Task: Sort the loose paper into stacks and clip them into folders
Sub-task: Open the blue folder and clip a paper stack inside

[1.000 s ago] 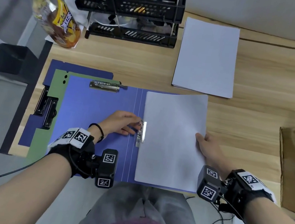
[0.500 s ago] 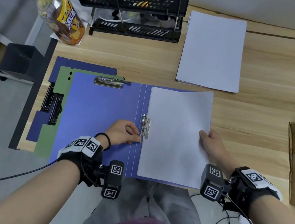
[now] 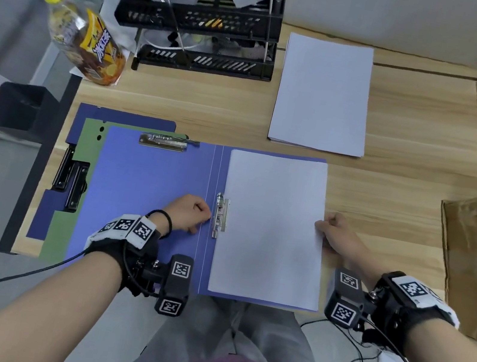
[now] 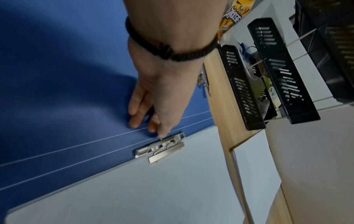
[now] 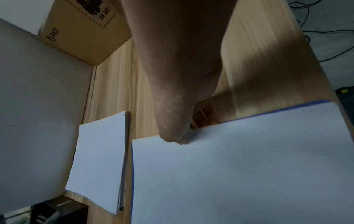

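The paper (image 3: pixel 272 227) lies on the right leaf of the open folder (image 3: pixel 149 197), its 9 o'clock edge under the clip (image 3: pixel 220 215). Press the lever fully flat while you keep the sheets square against the spine. Your left hand (image 3: pixel 191 212) sits curled at the clip, thumb tip touching its lever. Your right hand (image 3: pixel 336 236) pinches the paper's 3 o'clock edge.
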{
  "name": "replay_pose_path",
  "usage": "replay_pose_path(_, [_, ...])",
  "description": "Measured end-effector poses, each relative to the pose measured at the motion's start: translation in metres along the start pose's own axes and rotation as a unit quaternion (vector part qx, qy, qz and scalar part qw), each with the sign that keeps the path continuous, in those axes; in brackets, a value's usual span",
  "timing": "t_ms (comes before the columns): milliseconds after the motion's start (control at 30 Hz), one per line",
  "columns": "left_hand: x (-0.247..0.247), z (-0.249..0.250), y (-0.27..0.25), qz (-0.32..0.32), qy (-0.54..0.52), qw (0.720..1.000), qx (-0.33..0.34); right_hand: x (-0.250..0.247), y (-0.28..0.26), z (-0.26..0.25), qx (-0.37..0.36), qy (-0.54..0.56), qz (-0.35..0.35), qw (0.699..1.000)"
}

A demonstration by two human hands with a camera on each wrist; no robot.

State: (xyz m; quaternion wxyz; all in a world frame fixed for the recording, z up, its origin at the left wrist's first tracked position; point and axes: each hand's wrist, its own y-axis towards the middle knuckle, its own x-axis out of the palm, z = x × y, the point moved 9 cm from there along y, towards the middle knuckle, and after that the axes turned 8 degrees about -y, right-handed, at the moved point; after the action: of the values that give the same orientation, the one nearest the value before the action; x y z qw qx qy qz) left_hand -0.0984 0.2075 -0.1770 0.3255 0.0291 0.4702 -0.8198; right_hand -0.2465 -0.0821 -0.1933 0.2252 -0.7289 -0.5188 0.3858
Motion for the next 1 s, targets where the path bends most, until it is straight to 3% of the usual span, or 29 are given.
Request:
replay_pose_path(133, [-0.013,0.024,0.009,0.040,-0.060,0.997,0.003,-0.025,-0.005,0.020,0.044,0.038,0.017,0.998])
replay_pose_path(433, [-0.001,0.089,0.036,-0.011,-0.091,0.996,0.021,-0.055,0.008,0.028,0.068,0.088,0.004,0.994])
replay_pose_path(600, [-0.006,0.115,0.059,0.009,-0.096,0.995,0.019,-0.078,0.026,-0.001,0.049,0.097,0.025,0.994])
replay_pose_path(800, [-0.023,0.151,0.085,0.098,-0.127,0.985,0.062,-0.107,0.057,-0.053,0.007,0.101,0.057,0.993])
replay_pose_path(1000, [-0.024,0.172,0.113,0.119,-0.178,0.976,0.042,-0.130,0.086,-0.097,-0.021,0.034,0.099,0.994])
